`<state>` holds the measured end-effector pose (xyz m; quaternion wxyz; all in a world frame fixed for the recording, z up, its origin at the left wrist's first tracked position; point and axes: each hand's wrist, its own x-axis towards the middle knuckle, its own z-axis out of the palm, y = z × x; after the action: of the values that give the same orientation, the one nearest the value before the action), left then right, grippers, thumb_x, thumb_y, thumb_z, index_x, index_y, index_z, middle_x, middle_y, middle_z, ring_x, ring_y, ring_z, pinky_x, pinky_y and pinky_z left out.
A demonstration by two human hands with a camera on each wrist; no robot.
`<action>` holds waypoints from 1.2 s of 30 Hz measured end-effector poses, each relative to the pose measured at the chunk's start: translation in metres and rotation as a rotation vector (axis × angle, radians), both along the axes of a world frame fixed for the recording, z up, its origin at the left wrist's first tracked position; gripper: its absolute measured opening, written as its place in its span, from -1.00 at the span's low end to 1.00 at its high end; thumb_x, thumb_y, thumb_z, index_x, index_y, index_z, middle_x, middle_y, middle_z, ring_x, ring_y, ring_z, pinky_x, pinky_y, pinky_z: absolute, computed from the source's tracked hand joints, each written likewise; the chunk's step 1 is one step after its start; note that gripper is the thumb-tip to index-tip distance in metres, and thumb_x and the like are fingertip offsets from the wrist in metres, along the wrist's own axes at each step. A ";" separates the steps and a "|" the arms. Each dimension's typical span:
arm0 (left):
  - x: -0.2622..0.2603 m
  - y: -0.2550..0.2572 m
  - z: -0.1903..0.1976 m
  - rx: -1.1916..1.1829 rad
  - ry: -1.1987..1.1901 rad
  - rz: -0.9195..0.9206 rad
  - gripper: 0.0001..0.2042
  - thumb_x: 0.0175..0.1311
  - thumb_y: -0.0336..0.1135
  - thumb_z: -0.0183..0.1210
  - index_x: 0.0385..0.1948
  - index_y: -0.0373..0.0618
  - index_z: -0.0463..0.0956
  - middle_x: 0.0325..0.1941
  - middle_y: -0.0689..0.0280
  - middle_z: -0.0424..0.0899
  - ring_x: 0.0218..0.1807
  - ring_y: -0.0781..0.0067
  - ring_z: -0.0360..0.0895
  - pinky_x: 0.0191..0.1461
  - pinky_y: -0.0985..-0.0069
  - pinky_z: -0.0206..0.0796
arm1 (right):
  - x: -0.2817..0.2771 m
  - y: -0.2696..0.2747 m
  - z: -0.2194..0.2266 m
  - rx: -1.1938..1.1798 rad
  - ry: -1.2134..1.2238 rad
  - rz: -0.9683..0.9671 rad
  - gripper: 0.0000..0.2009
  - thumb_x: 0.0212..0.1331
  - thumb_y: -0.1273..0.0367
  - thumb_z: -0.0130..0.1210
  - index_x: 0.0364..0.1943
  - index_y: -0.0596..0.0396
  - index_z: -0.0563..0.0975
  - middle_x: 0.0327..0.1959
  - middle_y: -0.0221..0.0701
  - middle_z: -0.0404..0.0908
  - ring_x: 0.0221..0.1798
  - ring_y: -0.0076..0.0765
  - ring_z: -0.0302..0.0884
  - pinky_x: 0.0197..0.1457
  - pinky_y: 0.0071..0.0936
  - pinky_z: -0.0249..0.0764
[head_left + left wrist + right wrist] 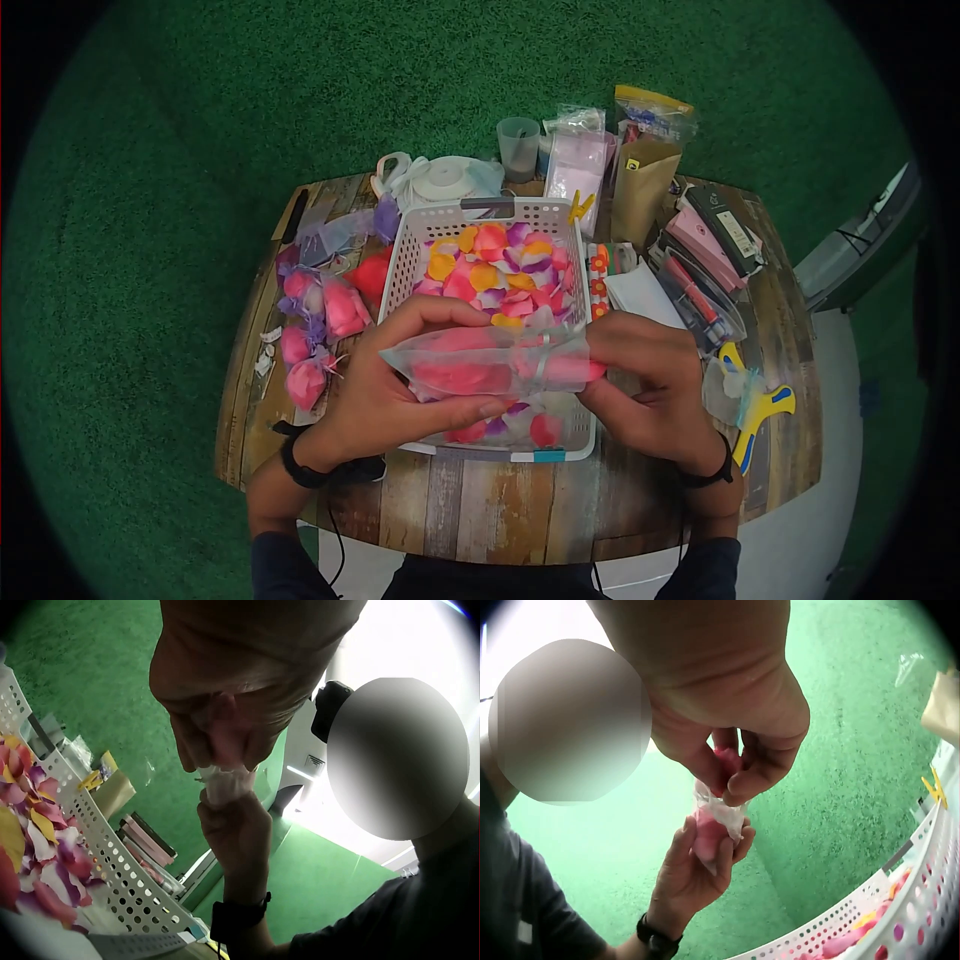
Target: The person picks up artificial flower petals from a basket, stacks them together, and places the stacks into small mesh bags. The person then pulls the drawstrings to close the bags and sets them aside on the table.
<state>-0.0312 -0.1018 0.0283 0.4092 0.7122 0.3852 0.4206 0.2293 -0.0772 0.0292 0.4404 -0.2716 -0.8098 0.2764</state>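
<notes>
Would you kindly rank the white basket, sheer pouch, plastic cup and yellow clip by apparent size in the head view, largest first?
1. White basket
2. Sheer pouch, probably enlarged by being nearer the camera
3. Plastic cup
4. Yellow clip

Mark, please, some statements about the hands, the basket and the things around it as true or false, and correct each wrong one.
1. The left hand holds a sheer bag. True.
2. The right hand lies flat on the table. False: its fingers pinch a pink item at the bag's mouth.
3. A yellow clip sits on the far rim of the white basket. True.
4. The basket is empty. False: it holds coloured petals.
5. Filled pouches lie left of the basket. True.
</notes>
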 end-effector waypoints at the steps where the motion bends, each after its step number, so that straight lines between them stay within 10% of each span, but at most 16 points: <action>1: 0.001 0.000 0.000 -0.001 -0.001 0.003 -0.42 -0.06 -0.40 0.51 0.05 -0.19 0.42 0.09 0.26 0.55 0.13 0.45 0.51 0.21 0.45 0.37 | 0.000 0.001 -0.001 -0.084 0.036 0.070 -0.72 -0.16 0.60 0.23 -0.25 0.25 0.64 -0.33 -0.23 0.64 -0.31 -0.20 0.63 -0.25 -0.44 0.51; 36: -0.002 -0.004 0.017 -0.200 0.131 -0.496 -0.39 -0.15 -0.34 0.46 0.06 -0.21 0.45 0.00 0.21 0.61 0.07 0.33 0.58 0.16 0.41 0.38 | -0.008 0.003 -0.014 0.179 0.132 0.643 -0.90 -0.11 0.46 0.27 -0.56 0.22 0.58 -0.22 -0.12 0.67 -0.61 -0.22 0.52 -0.57 -0.43 0.39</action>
<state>-0.0333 -0.1057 0.0451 0.5423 0.7665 0.2640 0.2206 0.2213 -0.0743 0.0156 0.4042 0.0562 -0.8449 0.3458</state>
